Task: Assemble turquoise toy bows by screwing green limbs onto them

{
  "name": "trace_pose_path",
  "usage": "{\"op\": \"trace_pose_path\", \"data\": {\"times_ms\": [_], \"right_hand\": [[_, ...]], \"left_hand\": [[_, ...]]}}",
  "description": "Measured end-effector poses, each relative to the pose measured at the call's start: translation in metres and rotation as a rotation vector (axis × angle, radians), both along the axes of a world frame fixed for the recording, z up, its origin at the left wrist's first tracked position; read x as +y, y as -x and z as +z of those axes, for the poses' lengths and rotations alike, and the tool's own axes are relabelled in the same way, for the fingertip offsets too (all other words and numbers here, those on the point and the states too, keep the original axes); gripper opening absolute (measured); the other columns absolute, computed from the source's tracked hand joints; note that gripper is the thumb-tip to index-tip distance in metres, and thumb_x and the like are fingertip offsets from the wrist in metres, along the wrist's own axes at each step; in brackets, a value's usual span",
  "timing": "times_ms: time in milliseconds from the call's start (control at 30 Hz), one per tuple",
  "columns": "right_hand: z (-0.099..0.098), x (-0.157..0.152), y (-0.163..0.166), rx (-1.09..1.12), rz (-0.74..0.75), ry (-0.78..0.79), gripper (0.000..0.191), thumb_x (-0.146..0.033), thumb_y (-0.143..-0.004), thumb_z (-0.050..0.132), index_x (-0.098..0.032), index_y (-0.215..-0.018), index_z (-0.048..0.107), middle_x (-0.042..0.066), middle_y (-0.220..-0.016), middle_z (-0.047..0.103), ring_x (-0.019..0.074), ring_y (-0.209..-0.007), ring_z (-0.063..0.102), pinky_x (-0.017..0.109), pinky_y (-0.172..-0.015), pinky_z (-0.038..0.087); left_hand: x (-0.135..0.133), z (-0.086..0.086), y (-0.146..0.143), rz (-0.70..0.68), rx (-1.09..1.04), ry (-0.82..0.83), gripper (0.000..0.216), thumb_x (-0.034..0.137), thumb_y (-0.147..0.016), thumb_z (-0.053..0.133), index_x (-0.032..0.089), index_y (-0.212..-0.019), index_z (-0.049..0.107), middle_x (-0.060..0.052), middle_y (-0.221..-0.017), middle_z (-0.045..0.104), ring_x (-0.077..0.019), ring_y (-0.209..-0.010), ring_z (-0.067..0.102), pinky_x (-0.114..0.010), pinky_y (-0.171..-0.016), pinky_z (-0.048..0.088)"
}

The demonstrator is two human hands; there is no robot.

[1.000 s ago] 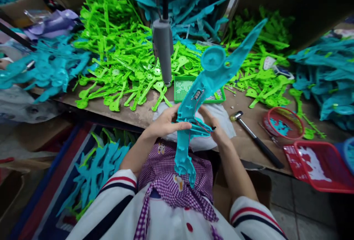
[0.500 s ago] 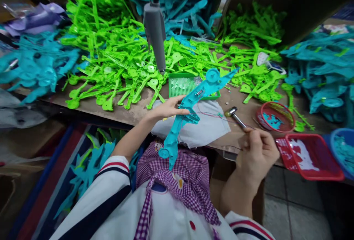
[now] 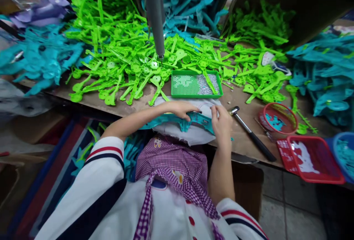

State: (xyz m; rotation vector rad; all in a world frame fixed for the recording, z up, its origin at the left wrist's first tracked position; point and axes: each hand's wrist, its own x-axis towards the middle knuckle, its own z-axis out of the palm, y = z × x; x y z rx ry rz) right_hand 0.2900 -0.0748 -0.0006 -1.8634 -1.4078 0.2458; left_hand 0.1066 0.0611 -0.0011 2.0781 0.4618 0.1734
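At the near edge of the table (image 3: 238, 136), one turquoise part (image 3: 199, 119) lies over one white cloth (image 3: 190, 136), gripped by the curled fingers of the left hand (image 3: 182, 110), while the right hand (image 3: 222, 123), at the part's right end, has thumb and forefinger pinched together, on what I cannot tell. Around them are one green tray (image 3: 184, 95), one hanging grey screwdriver (image 3: 155, 14), one hammer (image 3: 256, 139) and two red containers, one round basket (image 3: 291, 122) and one rectangular basket (image 3: 329, 162).

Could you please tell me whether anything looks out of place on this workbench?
One lime-green plastic part lies over the small silvery pieces in the green tray; it looks stray, since similar parts are heaped behind.
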Motion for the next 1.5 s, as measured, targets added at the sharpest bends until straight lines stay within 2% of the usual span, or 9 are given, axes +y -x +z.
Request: {"op": "trace_pose_path", "data": {"times_ms": [133, 267, 367, 633, 833, 1000, 1133, 1300, 1500], "right_hand": [[-0.039, -0.015, -0.011, 0.043, -0.122, 0.116, 0.047, -0.052, -0.099, 0.037, -0.019, -0.089, 0.067, 0.011, -0.085, 0.071, 0.0233, -0.080, 0.060, 0.034, -0.074, 0.041], [-0.048, -0.016, -0.013, 0.072, -0.136, 0.095, 0.046, -0.053, -0.098, 0.039, -0.018, -0.089, 0.068, 0.011, -0.088, 0.072, 0.0231, -0.082, 0.061, 0.034, -0.076, 0.041], [-0.046, -0.015, -0.013, 0.083, -0.137, 0.110, 0.047, -0.055, -0.098, 0.039, -0.018, -0.089, 0.068, 0.011, -0.089, 0.072, 0.0231, -0.084, 0.061, 0.034, -0.076, 0.041], [-0.046, -0.027, -0.014, 0.125, -0.236, 0.105, 0.059, -0.065, -0.094, 0.037, -0.016, -0.091, 0.070, 0.015, -0.093, 0.074, 0.0259, -0.089, 0.064, 0.037, -0.083, 0.045], [-0.051, -0.028, -0.012, 0.112, -0.281, 0.106, 0.062, -0.068, -0.092, 0.038, -0.016, -0.092, 0.072, 0.017, -0.094, 0.075, 0.0280, -0.091, 0.065, 0.040, -0.084, 0.045], [-0.035, -0.030, -0.023, 0.141, -0.257, 0.028, 0.064, -0.074, -0.086, 0.047, -0.015, -0.086, 0.073, 0.014, -0.088, 0.075, 0.0262, -0.086, 0.067, 0.039, -0.082, 0.048], [0.028, -0.036, -0.047, 0.061, -0.122, 0.133, 0.063, -0.079, -0.078, 0.059, -0.018, -0.085, 0.075, 0.004, -0.062, 0.067, 0.0185, -0.056, 0.059, 0.032, -0.060, 0.045], [0.095, -0.004, -0.090, -0.651, 0.021, 0.073, 0.067, -0.078, -0.090, 0.038, -0.024, -0.095, 0.078, 0.010, -0.072, 0.073, 0.0179, -0.056, 0.056, 0.032, -0.053, 0.030], [0.056, 0.051, -0.117, -0.888, 0.076, 0.578, 0.054, -0.059, -0.096, 0.047, -0.023, -0.057, 0.059, -0.002, -0.052, 0.042, 0.0083, -0.046, 0.011, 0.031, -0.056, 0.018]], "left_hand": [[-0.058, 0.002, 0.033, 0.355, 0.018, -0.441, 0.051, 0.038, -0.087, 0.072, 0.025, -0.135, 0.062, -0.013, -0.130, 0.064, -0.0305, -0.121, 0.058, -0.043, -0.103, 0.042], [-0.131, -0.020, 0.083, 0.791, 0.228, -0.590, 0.047, 0.055, -0.090, 0.065, 0.022, -0.123, 0.068, -0.015, -0.114, 0.068, -0.0334, -0.107, 0.060, -0.045, -0.093, 0.043], [-0.159, -0.039, 0.098, 0.903, 0.325, -0.595, 0.048, 0.055, -0.090, 0.065, 0.020, -0.123, 0.069, -0.017, -0.114, 0.069, -0.0357, -0.104, 0.061, -0.046, -0.088, 0.043], [-0.136, -0.039, 0.087, 0.928, -0.010, -0.239, 0.036, 0.034, -0.096, 0.060, 0.019, -0.129, 0.066, -0.006, -0.092, 0.073, -0.0218, -0.090, 0.066, -0.037, -0.088, 0.050], [-0.136, -0.025, 0.140, 1.088, -0.265, 0.304, 0.035, 0.043, -0.090, 0.065, 0.019, -0.115, 0.071, 0.000, -0.075, 0.065, -0.0102, -0.055, 0.056, -0.022, -0.053, 0.045], [-0.159, -0.031, 0.181, 1.069, -0.093, 0.057, 0.020, 0.037, -0.087, 0.069, 0.020, -0.094, 0.079, -0.001, -0.076, 0.069, -0.0099, -0.058, 0.055, -0.021, -0.051, 0.040], [-0.155, -0.045, 0.176, 1.208, -0.108, -0.173, 0.017, 0.032, -0.090, 0.067, 0.020, -0.094, 0.078, -0.003, -0.089, 0.074, -0.0125, -0.070, 0.063, -0.023, -0.064, 0.049], [-0.139, -0.053, 0.150, 1.210, -0.159, -0.244, 0.014, 0.029, -0.093, 0.064, 0.020, -0.092, 0.075, -0.003, -0.091, 0.073, -0.0158, -0.081, 0.068, -0.027, -0.074, 0.053], [-0.137, -0.044, 0.157, 1.086, -0.106, -0.381, 0.015, 0.026, -0.097, 0.058, 0.021, -0.095, 0.072, -0.003, -0.092, 0.071, -0.0173, -0.086, 0.068, -0.029, -0.081, 0.055]]}}
